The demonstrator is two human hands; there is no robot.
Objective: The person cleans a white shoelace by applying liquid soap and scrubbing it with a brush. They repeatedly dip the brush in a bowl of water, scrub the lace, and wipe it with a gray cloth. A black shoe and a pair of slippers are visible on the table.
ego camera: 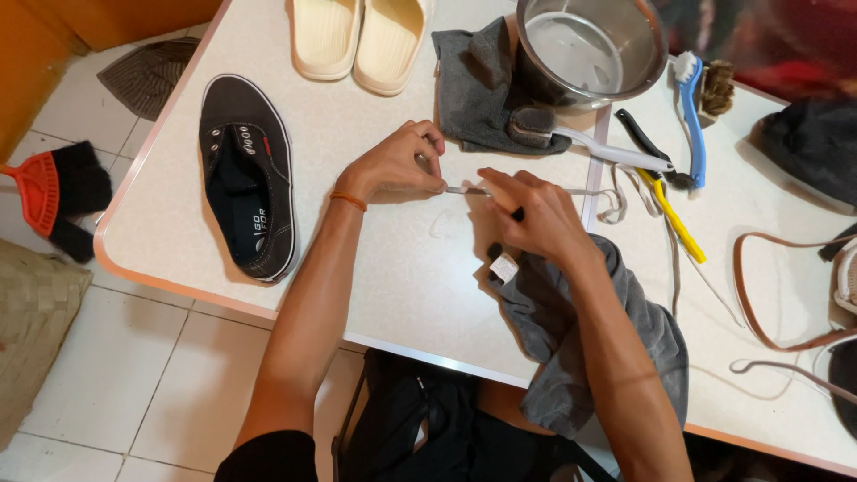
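Observation:
My left hand point(399, 162) pinches one end of a thin pale shoelace point(600, 195) above the white table point(393, 268). My right hand point(528, 212) grips the same lace a little to the right, fingers closed around it. The lace trails off to the right toward the brushes. A grey cloth point(580, 339) lies under my right forearm. A black canvas shoe point(245, 174) without its lace lies on the table to the left of my left hand.
A steel bowl of water point(585, 46) stands at the back on a grey rag point(478, 89). Cream slippers point(357, 36), a white brush point(607, 152), a blue brush point(692, 116), a yellow tool point(674, 219), brown straps point(759, 312). Red dustpan brush point(49, 192) on the floor.

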